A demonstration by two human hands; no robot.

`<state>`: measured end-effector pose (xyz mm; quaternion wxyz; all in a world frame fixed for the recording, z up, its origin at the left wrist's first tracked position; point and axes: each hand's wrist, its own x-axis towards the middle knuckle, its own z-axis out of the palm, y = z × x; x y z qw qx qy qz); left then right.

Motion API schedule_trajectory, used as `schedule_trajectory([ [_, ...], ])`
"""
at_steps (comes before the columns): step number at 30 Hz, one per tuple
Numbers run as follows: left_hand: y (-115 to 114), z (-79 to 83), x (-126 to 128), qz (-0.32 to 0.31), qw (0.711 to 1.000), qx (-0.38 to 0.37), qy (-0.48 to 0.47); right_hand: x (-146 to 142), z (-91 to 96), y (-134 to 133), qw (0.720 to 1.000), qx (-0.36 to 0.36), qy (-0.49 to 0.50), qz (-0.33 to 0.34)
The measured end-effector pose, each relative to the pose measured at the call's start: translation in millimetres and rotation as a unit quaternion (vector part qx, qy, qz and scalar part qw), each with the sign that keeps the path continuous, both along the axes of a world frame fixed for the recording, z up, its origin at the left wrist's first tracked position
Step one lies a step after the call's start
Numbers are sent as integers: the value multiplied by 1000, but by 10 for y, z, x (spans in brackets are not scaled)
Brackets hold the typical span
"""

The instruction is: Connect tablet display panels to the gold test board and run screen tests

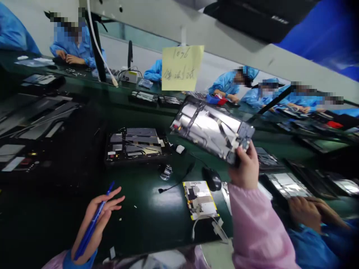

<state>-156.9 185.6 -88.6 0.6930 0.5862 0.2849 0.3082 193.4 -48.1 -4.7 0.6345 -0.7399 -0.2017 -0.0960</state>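
Nearest is the R arm's pink sleeve [256, 224], R of the mouse [212, 178] & cut off at the bottom edge. L hand [105, 220], nearer than the mouse & well to its L, has fingers loosely half-open w/ a blue tool [91, 228] between thumb & fingers; can't tell if pen or tweezers. R hand [246, 168], just R of the mouse, is closed on one corner of an opened tablet [210, 127], held up beyond the mouse, innards showing; thumb in front, other fingers mostly hidden. I'd pinch the rim only, thumb off the board, tool tip clear of bare parts; a one-corner hold prob. twists easily, so keep it steady. Farther, beyond the mouse & to its L, a yellow note [183, 68] hides part of a co-worker's sleeve [153, 70]; writing's hard to read.
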Motion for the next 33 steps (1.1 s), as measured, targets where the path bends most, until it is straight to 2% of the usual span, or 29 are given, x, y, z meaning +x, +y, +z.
schedule_trajectory([
  [1, -11, 8, -18, -6, 1000, 8, 18, 236, 16, 185, 999, 27, 22, -26],
  [2, -11, 13, -42, -10, 999, 14, 34, 456, 9, 384, 990, 74, 86, -78],
  [3, -4, 13, -69, -10, 999, 19, 47, 652, -21, 589, 986, 78, 116, -92],
  [6, 22, -14, -131, -24, 996, 22, 88, 1055, -213, 1159, 979, 59, 178, -81],
  [10, -39, -72, -116, -41, 990, 52, 122, 1192, -531, 1729, 971, 5, 238, -8],
  [13, -112, -94, -78, -18, 991, 69, 113, 1151, -645, 1999, 971, -28, 234, 46],
  [16, -109, -105, -92, -14, 991, 79, 110, 1028, -623, 2103, 971, -56, 213, 93],
  [19, -41, -82, -143, -41, 989, 96, 107, 768, -578, 2053, 957, -96, 219, 161],
  [21, 7, -15, -149, -40, 990, 95, 94, 532, -582, 1983, 940, -126, 234, 212],
  [25, 117, 231, -4, 31, 991, 117, 54, 116, -623, 1905, 916, -151, 241, 282],
  [27, 205, 338, 116, 43, 989, 137, 39, -9, -623, 1920, 913, -142, 243, 295],
  [29, 305, 396, 216, 30, 994, 107, 20, -95, -603, 1954, 917, -125, 243, 291],
  [33, 422, 395, 280, 17, 998, 64, -18, -247, -519, 1997, 929, -67, 234, 278],
])
